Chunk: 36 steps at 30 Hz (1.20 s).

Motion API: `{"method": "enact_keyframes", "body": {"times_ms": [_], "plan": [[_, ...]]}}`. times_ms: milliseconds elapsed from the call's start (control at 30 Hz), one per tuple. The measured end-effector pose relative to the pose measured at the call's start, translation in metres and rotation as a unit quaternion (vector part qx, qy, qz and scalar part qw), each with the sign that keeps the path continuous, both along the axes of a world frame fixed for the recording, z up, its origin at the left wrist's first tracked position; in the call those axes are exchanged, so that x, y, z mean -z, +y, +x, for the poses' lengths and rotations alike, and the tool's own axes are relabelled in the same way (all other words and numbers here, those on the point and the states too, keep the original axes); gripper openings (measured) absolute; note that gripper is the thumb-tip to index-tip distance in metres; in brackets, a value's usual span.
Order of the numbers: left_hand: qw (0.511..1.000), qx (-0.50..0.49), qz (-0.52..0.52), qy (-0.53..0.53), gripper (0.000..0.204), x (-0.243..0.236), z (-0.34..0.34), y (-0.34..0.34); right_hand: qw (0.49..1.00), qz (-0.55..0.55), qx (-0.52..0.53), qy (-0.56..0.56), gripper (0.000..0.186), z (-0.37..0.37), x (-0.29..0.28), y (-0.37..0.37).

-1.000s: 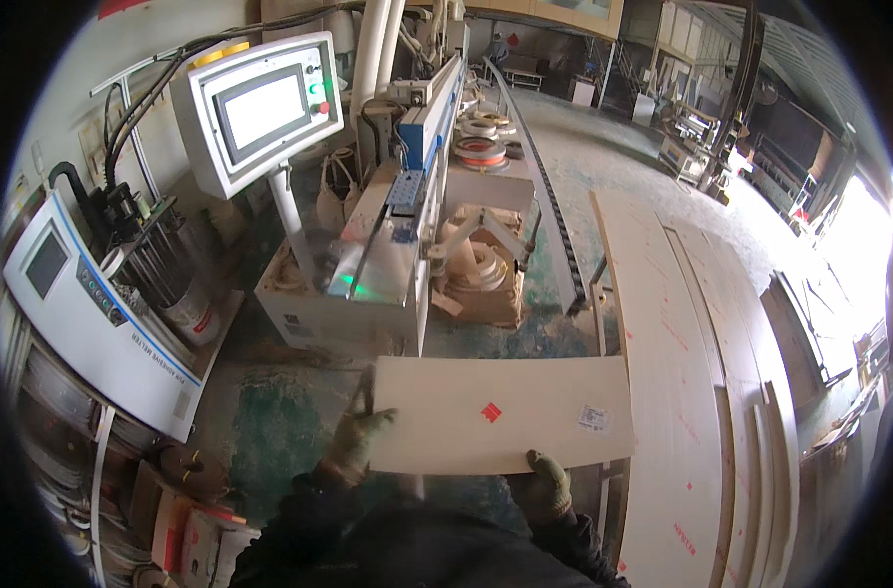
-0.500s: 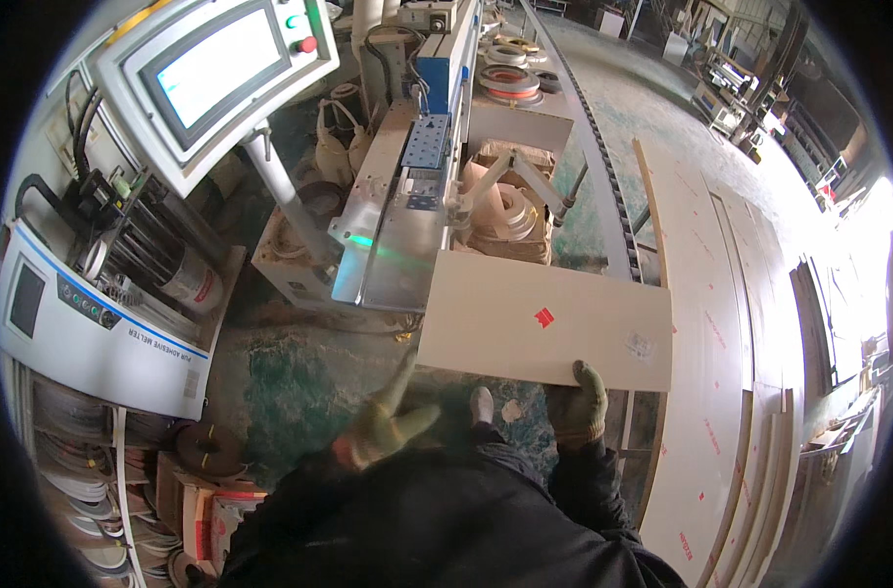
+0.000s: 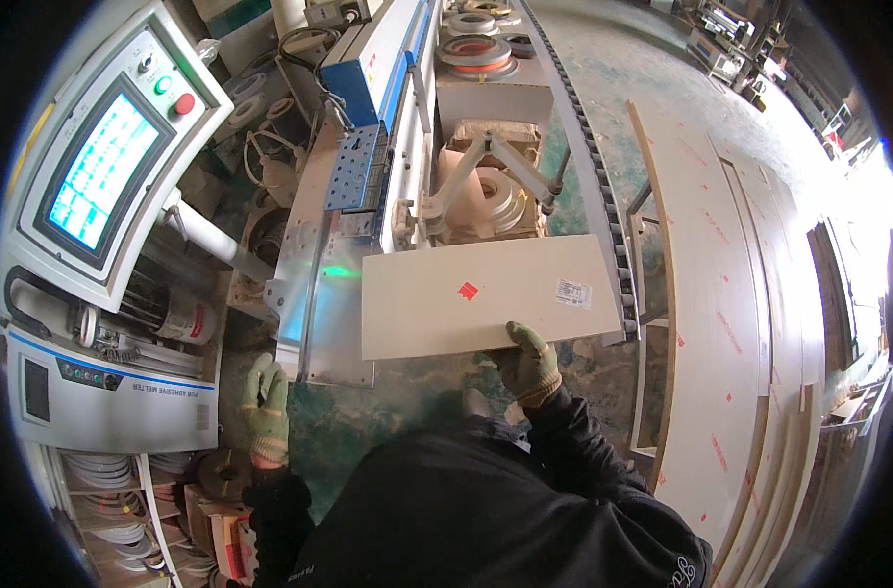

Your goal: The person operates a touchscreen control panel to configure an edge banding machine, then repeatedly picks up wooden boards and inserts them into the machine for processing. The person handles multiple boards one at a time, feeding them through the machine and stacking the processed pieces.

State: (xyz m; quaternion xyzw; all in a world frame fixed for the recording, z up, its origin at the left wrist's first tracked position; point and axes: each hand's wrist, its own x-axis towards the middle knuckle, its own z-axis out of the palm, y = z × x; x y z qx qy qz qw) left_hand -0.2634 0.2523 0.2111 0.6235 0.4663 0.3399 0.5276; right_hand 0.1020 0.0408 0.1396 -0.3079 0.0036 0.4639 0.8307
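A pale rectangular board with a red mark and a white label lies level in front of me. Its left end covers part of the metal bed of a machine. Gripping its near edge is my right hand, in a green knitted glove, thumb on top and fingers hidden underneath. My left hand, gloved alike, is off to the left beside the bed's near corner. It is apart from the board and holds nothing, its fingers raised and loosely apart.
A control panel with a lit screen stands at the left, above a white adhesive unit. Rolls of edge banding sit beyond the board. A roller rail runs away from me. Large pale sheets are stacked at the right.
The board has shifted left toward the machine bed with my right hand on it. My left hand has moved away from the board's left corner, further left. The whole view has turned.
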Motion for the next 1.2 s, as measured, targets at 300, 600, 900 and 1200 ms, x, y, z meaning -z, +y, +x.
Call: {"method": "enact_keyframes", "body": {"times_ms": [300, 600, 900, 1200], "plan": [[0.937, -0.088, 0.104, 0.322, 0.064, 0.058, 0.076, 0.111, 0.999, 0.034, -0.016, 0.01, 0.053, 0.018, 0.031, 0.093], [0.917, -0.083, 0.063, 0.384, 0.059, 0.042, 0.086, 0.113, 0.999, 0.026, -0.031, -0.007, 0.044, 0.017, 0.056, 0.165], [0.91, -0.113, 0.13, 0.378, 0.055, 0.071, 0.084, 0.118, 0.995, -0.03, -0.09, -0.014, 0.045, 0.006, 0.056, 0.175], [0.919, -0.085, 0.137, 0.36, 0.069, 0.071, 0.077, 0.123, 0.997, -0.014, -0.078, 0.021, 0.058, 0.003, 0.053, 0.176]]}}
